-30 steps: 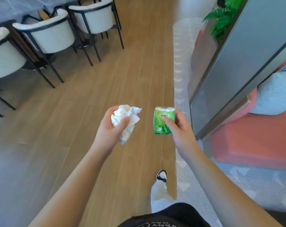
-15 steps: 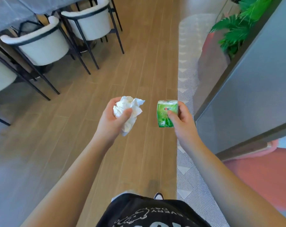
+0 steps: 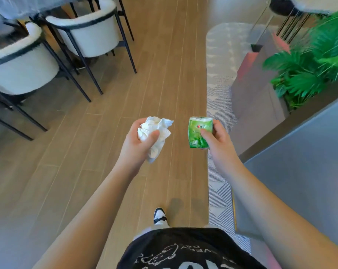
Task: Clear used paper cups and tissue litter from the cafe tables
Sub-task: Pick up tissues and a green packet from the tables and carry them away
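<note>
Left hand (image 3: 137,141) clutches crumpled white tissue (image 3: 154,133), thumb over front; right hand (image 3: 215,140) pinches green tissue pack (image 3: 199,132), long axis upright. We see both loads level, side by side, small gap between, neither hand nearer anything. We see no bin; drop-off direction cannot tell. Wood floor (image 3: 154,78) ahead, chairs (image 3: 90,33) far left, grey counter (image 3: 300,162) and plant (image 3: 309,74) right.

Both bare arms reach forward (elbows bent), the left hand (image 3: 138,144) clenched, the right hand (image 3: 215,141) pinching, well apart.
</note>
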`<state>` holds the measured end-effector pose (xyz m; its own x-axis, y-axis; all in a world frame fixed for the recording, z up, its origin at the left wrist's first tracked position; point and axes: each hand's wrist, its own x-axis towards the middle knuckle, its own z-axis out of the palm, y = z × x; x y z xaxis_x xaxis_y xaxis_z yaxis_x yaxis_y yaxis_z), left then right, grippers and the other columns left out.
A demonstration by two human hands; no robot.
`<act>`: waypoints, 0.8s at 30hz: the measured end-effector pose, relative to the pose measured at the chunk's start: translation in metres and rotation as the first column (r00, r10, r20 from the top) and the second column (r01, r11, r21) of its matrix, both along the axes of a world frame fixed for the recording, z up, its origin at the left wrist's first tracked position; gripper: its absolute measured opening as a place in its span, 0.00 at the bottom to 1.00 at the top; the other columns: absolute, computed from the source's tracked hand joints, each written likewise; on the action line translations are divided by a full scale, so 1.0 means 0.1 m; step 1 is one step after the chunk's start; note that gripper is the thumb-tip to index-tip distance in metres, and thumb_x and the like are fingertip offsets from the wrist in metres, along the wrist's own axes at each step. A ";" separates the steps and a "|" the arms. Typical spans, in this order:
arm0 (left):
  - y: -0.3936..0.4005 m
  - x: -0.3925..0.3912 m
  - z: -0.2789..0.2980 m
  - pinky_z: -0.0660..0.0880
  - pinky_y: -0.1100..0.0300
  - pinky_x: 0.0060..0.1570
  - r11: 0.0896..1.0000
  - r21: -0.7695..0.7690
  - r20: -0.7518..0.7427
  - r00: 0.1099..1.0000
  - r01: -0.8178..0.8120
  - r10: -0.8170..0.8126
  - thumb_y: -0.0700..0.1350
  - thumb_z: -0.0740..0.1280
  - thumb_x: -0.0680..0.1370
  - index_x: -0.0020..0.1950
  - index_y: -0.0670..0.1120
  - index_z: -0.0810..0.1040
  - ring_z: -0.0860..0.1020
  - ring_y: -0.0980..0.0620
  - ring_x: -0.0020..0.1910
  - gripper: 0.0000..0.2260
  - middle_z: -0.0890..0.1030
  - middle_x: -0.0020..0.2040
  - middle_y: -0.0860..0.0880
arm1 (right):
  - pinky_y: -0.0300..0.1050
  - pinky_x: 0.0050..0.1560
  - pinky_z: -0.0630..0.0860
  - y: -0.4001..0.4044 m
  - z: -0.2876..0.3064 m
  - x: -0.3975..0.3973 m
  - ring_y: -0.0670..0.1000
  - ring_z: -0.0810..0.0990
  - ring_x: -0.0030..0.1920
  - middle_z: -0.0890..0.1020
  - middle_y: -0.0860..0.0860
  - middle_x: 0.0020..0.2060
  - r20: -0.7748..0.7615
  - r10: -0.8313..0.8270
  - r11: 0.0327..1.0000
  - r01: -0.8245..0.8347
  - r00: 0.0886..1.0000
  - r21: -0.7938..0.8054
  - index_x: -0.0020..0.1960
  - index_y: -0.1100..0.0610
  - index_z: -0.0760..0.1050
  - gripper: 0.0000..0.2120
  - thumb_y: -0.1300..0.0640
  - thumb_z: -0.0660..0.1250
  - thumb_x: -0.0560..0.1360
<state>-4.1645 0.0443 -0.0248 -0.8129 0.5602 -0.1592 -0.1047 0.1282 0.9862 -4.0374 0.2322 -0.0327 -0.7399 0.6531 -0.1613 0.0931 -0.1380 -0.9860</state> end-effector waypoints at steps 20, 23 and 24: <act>3.19 -3.05 0.15 0.77 0.70 0.41 0.995 -0.064 -0.105 0.992 0.070 -0.076 0.54 0.70 0.76 0.64 0.56 0.76 0.83 0.61 0.48 0.17 0.85 0.50 0.60 | 0.40 0.48 0.78 3.02 0.02 -2.94 0.42 0.82 0.48 0.83 0.45 0.47 -0.095 -0.011 0.999 0.008 0.995 -0.034 0.59 0.54 0.76 0.10 0.65 0.63 0.82; 3.59 -3.48 0.21 0.77 0.68 0.41 0.995 -0.046 -0.122 0.988 0.085 -0.090 0.54 0.69 0.77 0.65 0.55 0.76 0.83 0.60 0.47 0.16 0.85 0.50 0.57 | 0.43 0.51 0.77 3.48 0.10 -3.42 0.46 0.80 0.49 0.82 0.50 0.48 -0.112 -0.003 0.999 -0.001 0.994 -0.036 0.59 0.55 0.76 0.10 0.66 0.62 0.82; 3.70 -3.64 0.22 0.77 0.66 0.41 0.995 -0.046 -0.132 0.986 0.092 -0.098 0.54 0.68 0.78 0.66 0.53 0.76 0.83 0.59 0.46 0.18 0.84 0.48 0.56 | 0.44 0.50 0.77 3.60 0.11 -3.59 0.47 0.80 0.49 0.82 0.50 0.48 -0.115 0.003 0.999 -0.006 0.993 -0.031 0.58 0.55 0.76 0.10 0.66 0.62 0.82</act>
<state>-4.5285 0.4141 -0.0026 -0.7718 0.6313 -0.0764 0.0421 0.1706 0.9844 -4.3964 0.5923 -0.0214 -0.7576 0.6457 -0.0952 -0.0203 -0.1691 -0.9854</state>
